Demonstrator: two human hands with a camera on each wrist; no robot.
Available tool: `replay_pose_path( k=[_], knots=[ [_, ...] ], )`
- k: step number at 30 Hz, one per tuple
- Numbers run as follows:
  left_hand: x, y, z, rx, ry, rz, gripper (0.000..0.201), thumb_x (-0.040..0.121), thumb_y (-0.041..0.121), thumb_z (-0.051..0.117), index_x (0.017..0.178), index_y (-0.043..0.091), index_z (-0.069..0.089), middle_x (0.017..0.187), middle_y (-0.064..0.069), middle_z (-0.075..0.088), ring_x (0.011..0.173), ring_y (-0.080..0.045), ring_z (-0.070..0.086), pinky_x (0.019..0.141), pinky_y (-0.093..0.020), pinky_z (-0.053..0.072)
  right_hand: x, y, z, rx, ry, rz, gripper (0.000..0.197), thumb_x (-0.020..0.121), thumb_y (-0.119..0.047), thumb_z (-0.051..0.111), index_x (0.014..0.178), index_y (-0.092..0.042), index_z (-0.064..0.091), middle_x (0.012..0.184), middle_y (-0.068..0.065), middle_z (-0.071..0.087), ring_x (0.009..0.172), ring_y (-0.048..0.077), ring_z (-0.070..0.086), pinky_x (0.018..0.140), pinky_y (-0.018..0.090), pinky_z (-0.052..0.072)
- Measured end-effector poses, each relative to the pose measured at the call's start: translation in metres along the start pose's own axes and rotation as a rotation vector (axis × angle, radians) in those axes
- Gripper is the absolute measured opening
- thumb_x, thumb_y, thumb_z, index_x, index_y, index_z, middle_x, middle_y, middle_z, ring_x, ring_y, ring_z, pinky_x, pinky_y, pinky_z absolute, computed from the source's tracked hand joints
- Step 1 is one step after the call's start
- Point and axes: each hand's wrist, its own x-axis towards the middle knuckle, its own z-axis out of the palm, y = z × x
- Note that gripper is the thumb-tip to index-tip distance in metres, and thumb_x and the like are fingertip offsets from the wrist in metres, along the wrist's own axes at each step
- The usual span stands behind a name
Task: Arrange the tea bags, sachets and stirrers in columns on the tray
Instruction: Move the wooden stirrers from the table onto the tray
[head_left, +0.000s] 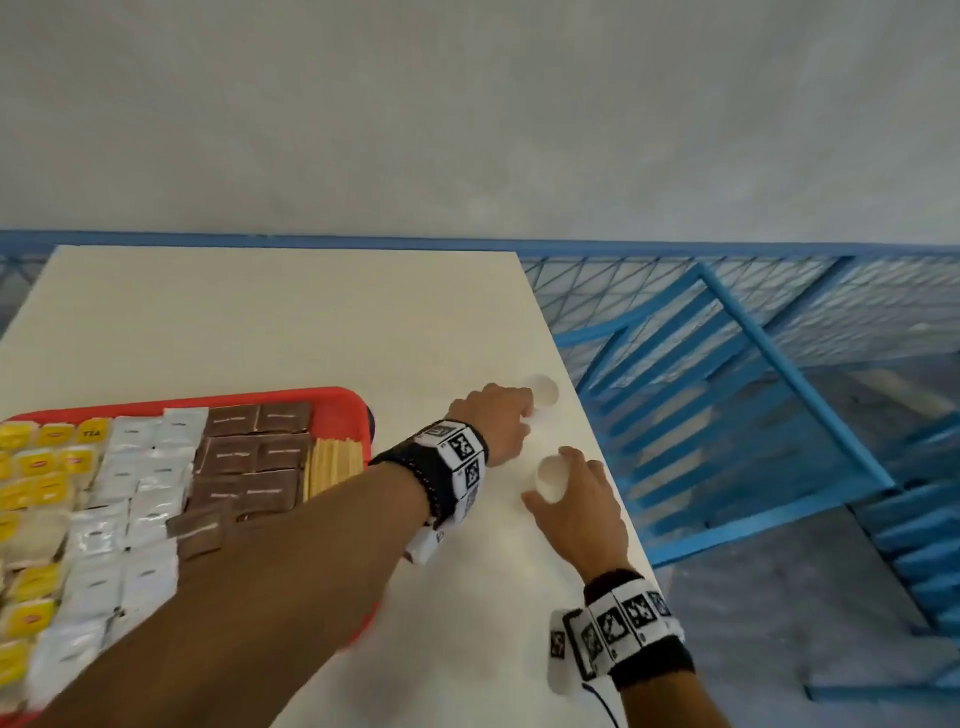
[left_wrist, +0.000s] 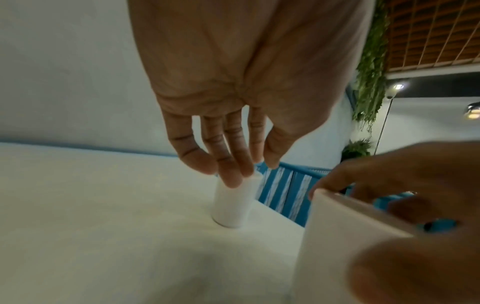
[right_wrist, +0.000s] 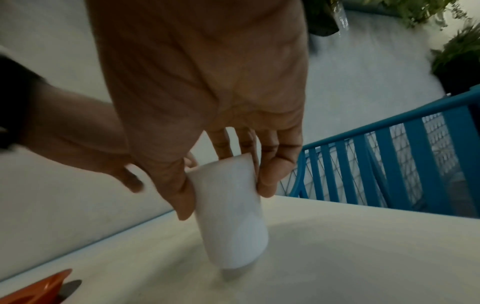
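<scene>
Two light paper cups (head_left: 543, 391) | your left hand (head_left: 503, 422) fingertips touch far rim | right hand (head_left: 581, 512) wraps near cup (head_left: 551, 480) | crushable, grip sides gently

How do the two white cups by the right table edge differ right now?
The far cup stands farther along the table, while the near cup sits closer to the person. The left hand only touches the far cup's rim with its fingertips; the right hand wraps thumb and fingers round the near cup. The far cup rests on the table; the near cup looks tilted in the right wrist view. Both are plain white, open-topped and off the red tray.
</scene>
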Motion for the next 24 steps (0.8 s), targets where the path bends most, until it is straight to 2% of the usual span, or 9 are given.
replay_pose_path(
  k=[3, 6, 9, 12, 14, 16, 21, 24],
  knots=[
    [0.038, 0.018, 0.022, -0.005, 0.059, -0.014, 0.057, 0.095, 0.030, 0.061, 0.145, 0.020, 0.034, 0.140, -0.010, 0.040, 0.126, -0.033, 0.046, 0.097, -0.043, 0.039, -0.017, 0.013, -0.003, 0.035, -0.004, -0.016, 0.072, 0.084, -0.048, 0.068, 0.144, -0.034, 0.032, 0.134, -0.007, 0.043, 0.123, 0.021, 0.049, 0.096, 0.042, 0.045],
    [0.064, 0.016, 0.036, -0.099, 0.142, -0.118, 0.088, 0.080, 0.040, 0.078, 0.147, 0.019, 0.025, 0.143, -0.007, 0.034, 0.129, -0.032, 0.041, 0.098, -0.046, 0.038, -0.027, 0.020, -0.006, 0.031, 0.011, -0.031, 0.072, 0.083, -0.050, 0.068, 0.144, -0.037, 0.032, 0.133, -0.011, 0.043, 0.121, 0.016, 0.049, 0.094, 0.038, 0.047],
    [0.078, 0.017, 0.045, -0.093, 0.224, -0.203, 0.107, 0.062, 0.058, 0.084, 0.145, 0.029, 0.023, 0.140, -0.004, 0.031, 0.127, -0.030, 0.038, 0.098, -0.047, 0.036, -0.027, 0.024, -0.004, -0.021, 0.015, -0.064, 0.073, 0.083, -0.053, 0.069, 0.143, -0.038, 0.031, 0.132, -0.013, 0.045, 0.117, 0.013, 0.050, 0.089, 0.032, 0.047],
    [0.095, 0.031, 0.046, -0.094, 0.269, -0.156, 0.124, 0.053, 0.069, 0.083, 0.148, 0.039, 0.009, 0.149, -0.004, 0.022, 0.134, -0.030, 0.029, 0.103, -0.054, 0.033, -0.015, 0.027, -0.008, -0.054, 0.004, -0.093, 0.074, 0.081, -0.054, 0.070, 0.143, -0.041, 0.030, 0.133, -0.015, 0.043, 0.116, 0.010, 0.047, 0.090, 0.029, 0.048],
    [0.112, 0.042, 0.041, -0.074, 0.270, -0.095, 0.121, 0.061, 0.066, 0.081, 0.150, 0.041, 0.004, 0.157, -0.006, 0.014, 0.142, -0.032, 0.020, 0.109, -0.059, 0.027, -0.006, 0.030, -0.012, -0.046, 0.007, -0.091, 0.074, 0.081, -0.052, 0.071, 0.143, -0.041, 0.030, 0.132, -0.016, 0.041, 0.118, 0.009, 0.045, 0.090, 0.026, 0.047],
    [0.128, 0.051, 0.037, -0.003, 0.267, -0.056, 0.110, 0.069, 0.060, 0.079, 0.151, 0.039, 0.008, 0.159, -0.008, 0.011, 0.145, -0.034, 0.016, 0.110, -0.061, 0.024, -0.004, 0.034, -0.015, -0.032, 0.038, -0.071, 0.075, 0.079, -0.052, 0.073, 0.142, -0.041, 0.033, 0.130, -0.016, 0.041, 0.117, 0.008, 0.045, 0.092, 0.025, 0.047],
    [0.156, 0.044, 0.040, 0.103, 0.186, -0.113, 0.074, 0.078, 0.058, 0.073, 0.140, 0.033, 0.040, 0.154, -0.009, 0.014, 0.141, -0.034, 0.020, 0.108, -0.058, 0.026, 0.000, 0.043, 0.004, -0.007, 0.056, -0.063, 0.080, 0.071, -0.050, 0.080, 0.139, -0.040, 0.041, 0.111, -0.020, 0.039, 0.108, 0.007, 0.048, 0.087, 0.024, 0.046],
    [0.158, 0.033, 0.045, 0.015, 0.151, -0.102, 0.047, 0.090, 0.044, 0.066, 0.132, 0.024, 0.056, 0.141, -0.007, 0.032, 0.132, -0.031, 0.036, 0.104, -0.048, 0.034, 0.003, 0.042, 0.010, -0.020, 0.040, -0.046, 0.081, 0.073, -0.053, 0.077, 0.142, -0.041, 0.036, 0.121, -0.019, 0.043, 0.112, 0.007, 0.048, 0.094, 0.026, 0.047]
  ],
)
